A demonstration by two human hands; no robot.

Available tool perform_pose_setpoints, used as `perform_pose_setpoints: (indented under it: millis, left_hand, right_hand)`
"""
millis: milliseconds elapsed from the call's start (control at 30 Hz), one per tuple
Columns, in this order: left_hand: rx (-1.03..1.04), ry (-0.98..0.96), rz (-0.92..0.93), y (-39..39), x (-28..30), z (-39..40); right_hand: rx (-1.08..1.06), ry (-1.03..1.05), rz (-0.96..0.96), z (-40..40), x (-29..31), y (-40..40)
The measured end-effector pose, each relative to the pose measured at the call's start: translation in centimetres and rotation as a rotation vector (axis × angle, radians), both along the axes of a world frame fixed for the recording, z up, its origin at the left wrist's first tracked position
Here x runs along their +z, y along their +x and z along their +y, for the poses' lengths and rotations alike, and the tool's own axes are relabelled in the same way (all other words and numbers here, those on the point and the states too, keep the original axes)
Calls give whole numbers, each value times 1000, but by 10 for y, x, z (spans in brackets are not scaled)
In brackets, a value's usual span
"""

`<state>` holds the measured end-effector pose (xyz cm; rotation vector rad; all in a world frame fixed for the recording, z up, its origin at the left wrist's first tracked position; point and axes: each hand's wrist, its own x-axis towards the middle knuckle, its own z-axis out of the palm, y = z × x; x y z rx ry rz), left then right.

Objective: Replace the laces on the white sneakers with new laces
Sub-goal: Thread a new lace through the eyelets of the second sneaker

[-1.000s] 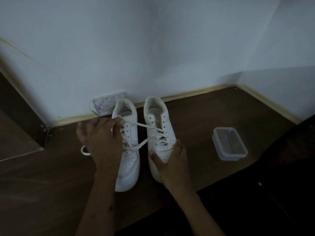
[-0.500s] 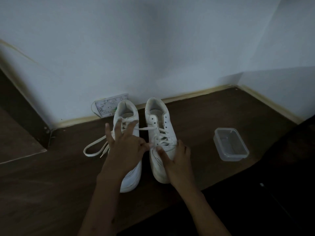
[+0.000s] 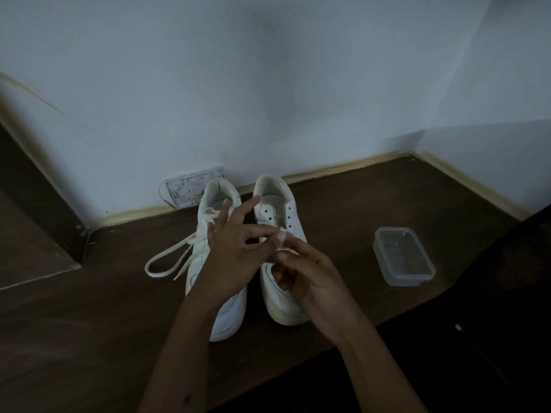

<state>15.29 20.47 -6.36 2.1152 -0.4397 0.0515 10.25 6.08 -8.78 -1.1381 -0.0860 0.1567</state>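
Sneakers, a white pair, stand side by side on the dark wooden floor [image 3: 343, 222] with their heels toward the wall [image 3: 268, 84] and their toes toward the person. Both hands meet above them. The left hand [image 3: 235, 257] hangs over the left sneaker [image 3: 222, 308], covering most of its lacing; its thumb and forefinger come together in a pinch while the other fingers fan upward and apart. The right hand [image 3: 310, 275] sits just to the right of it, over the tongue of the right sneaker [image 3: 280, 204], with fingers curled and its thumb and forefinger tips meeting those of the left hand. A pale bit of lace [image 3: 281, 248] shows right at that meeting point, so both hands seem to be pinching it (the light is dim, and how much lace each holds cannot be made out).

The upper eyelets of the right sneaker, beyond the fingertips, stand bare. Left of the left hand, a loose loop of white lace [image 3: 170, 260] trails from the left sneaker down onto the floor.

Well to the right of the right hand a clear plastic container [image 3: 402, 257] sits open on the floor. Beyond the left hand, a small printed card [image 3: 190, 189] leans against the wall just behind the left sneaker's heel.
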Motion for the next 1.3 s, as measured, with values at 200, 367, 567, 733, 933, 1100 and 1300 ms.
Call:
perform_pose_setpoints:
  millis: [200,367,567,733,933,1100,1300]
  left_hand:
    - [-14,-52,37,3,-1,6]
    - [388,118,-259,22,-19,25]
    - [197,104,-295,16,-22,21]
    - [-73,-10,-265,3,-16,-13]
    - [314,103,-414,18,-19,32]
    - [140,209,-519,17,-26,13]
    - [2,33,-534,12,-33,-20]
  right_hand:
    - [26,-88,10,-5,2,-1]
    - [-46,-112,55,-30,8,1]
    - [-161,-556,-115,-38,6,3]
    - [-100,-574,-166,-37,10,4]
    - [-186,-607,-100,-63,13,3]
    - [-185,-656,-119,-60,7,8]
    - [-140,-631,-151,-53,4,12]
